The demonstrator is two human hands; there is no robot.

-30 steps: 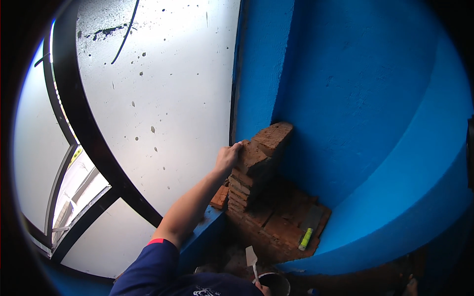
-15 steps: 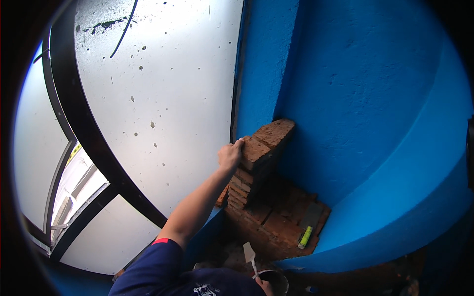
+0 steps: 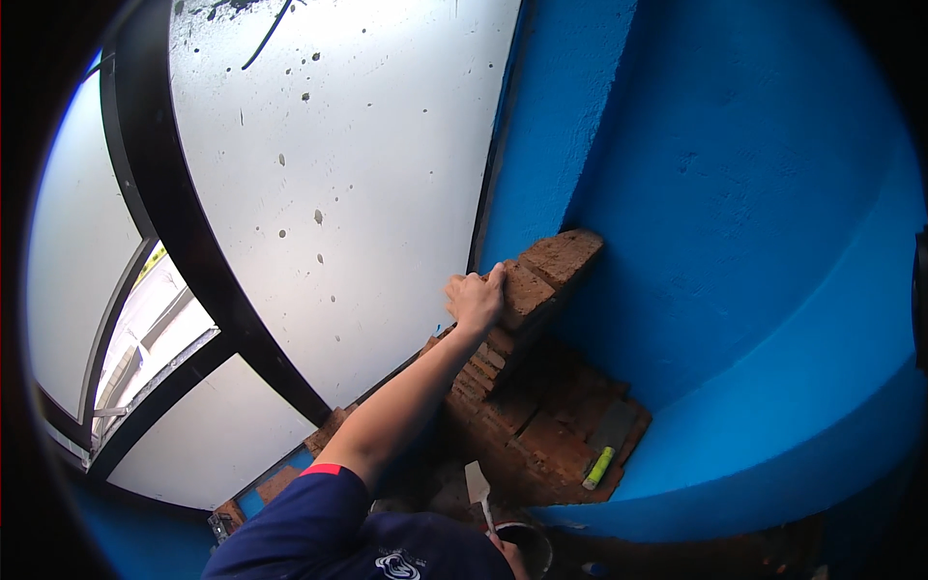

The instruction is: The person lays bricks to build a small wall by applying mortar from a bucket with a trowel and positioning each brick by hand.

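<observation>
A blue wall (image 3: 754, 222) is filling the right side of the view, and a big white panel (image 3: 367, 174), spotted with dark specks, is standing to the left inside a black frame (image 3: 193, 222). Between them, a brick ledge (image 3: 553, 447) is stretching across the corner, and a stack of bricks (image 3: 481, 372) is rising from its left part. Two larger bricks are lying end to end on top: the far brick (image 3: 565, 253) is sitting by the blue wall, and the near brick (image 3: 527, 290) is lying just right of the left hand (image 3: 477, 300). That hand is touching the near brick's left edge, its fingers bending beside the white panel; I cannot tell whether they are actually gripping the brick. At the lower edge, a dark bucket (image 3: 548, 544) is standing right beside the right hand (image 3: 510, 556), which is clasping the handle of a trowel (image 3: 478, 483); the blade is pointing up and away from the body, well below the near brick. A tool with a yellow-green handle (image 3: 598, 468) is lying on the ledge's right part, well apart from both hands.
</observation>
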